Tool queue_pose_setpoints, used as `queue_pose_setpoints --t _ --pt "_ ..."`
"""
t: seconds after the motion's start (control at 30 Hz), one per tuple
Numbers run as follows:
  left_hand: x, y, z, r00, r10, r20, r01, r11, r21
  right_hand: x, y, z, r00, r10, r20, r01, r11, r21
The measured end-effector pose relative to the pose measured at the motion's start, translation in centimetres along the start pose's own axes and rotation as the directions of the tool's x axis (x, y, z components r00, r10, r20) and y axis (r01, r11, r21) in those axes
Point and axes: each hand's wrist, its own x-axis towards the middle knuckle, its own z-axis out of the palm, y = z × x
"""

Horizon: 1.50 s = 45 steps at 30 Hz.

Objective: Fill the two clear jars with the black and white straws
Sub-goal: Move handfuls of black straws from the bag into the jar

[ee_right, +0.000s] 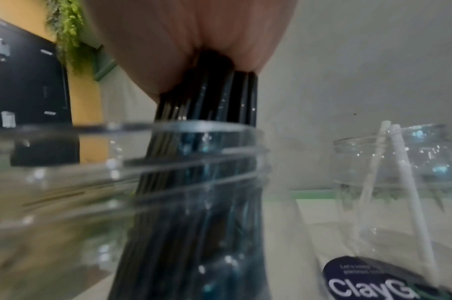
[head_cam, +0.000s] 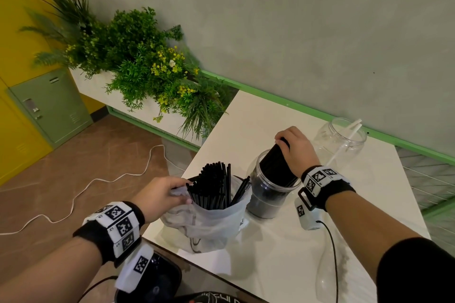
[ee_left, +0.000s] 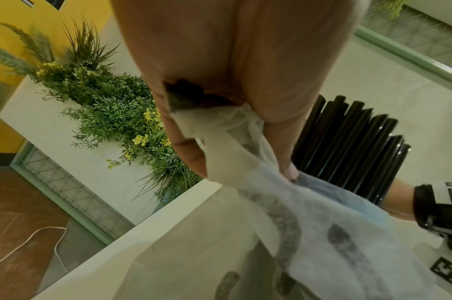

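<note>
Right grip [head_cam: 294, 149] clasps glossy black straws [head_cam: 277, 166]

We see glossy black plastic straws [head_cam: 275, 167] in the clear plastic jar [head_cam: 267, 202], more black straws [head_cam: 214, 184] in the translucent white bag with grey print [head_cam: 209, 224], and white straws [head_cam: 349, 138] in the second clear jar [head_cam: 339, 140]. We note the white table top [head_cam: 270, 253], black-and-white checker-patterned wristbands [head_cam: 118, 226], green plants with yellow flowers [head_cam: 147, 64], yellow lockers [head_cam: 14, 56] and a grey wall [head_cam: 295, 19].
</note>
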Motion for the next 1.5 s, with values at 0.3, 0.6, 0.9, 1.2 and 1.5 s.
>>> queue_pose_setpoints --t 0.3,0.6,0.9,1.2,1.5 --pt "0.2 -0.3 0.1 1.0 0.003 0.006 -0.003 1.0 -0.003 -2.5 0.0 -2.1 0.993 0.083 -0.081 -0.08 0.996 0.039" --pt "0.2 -0.1 0.1 1.0 -0.022 0.002 0.022 1.0 -0.004 -7.5 2.5 -1.5 0.995 0.095 0.035 -0.094 0.995 -0.038" --pt "0.1 0.0 -0.1 1.0 -0.01 0.01 0.01 1.0 -0.002 -2.1 1.3 -1.0 0.965 0.028 0.262 -0.007 0.997 -0.079" --pt "-0.1 0.7 -0.1 1.0 0.014 0.004 -0.014 1.0 0.015 0.2 0.2 -0.2 0.981 0.055 0.189 -0.009 0.972 -0.234" --pt "0.2 0.3 0.0 1.0 -0.005 0.025 0.005 1.0 0.006 -0.2 -0.2 -0.3 0.97 0.029 0.241 0.034 0.966 -0.255"
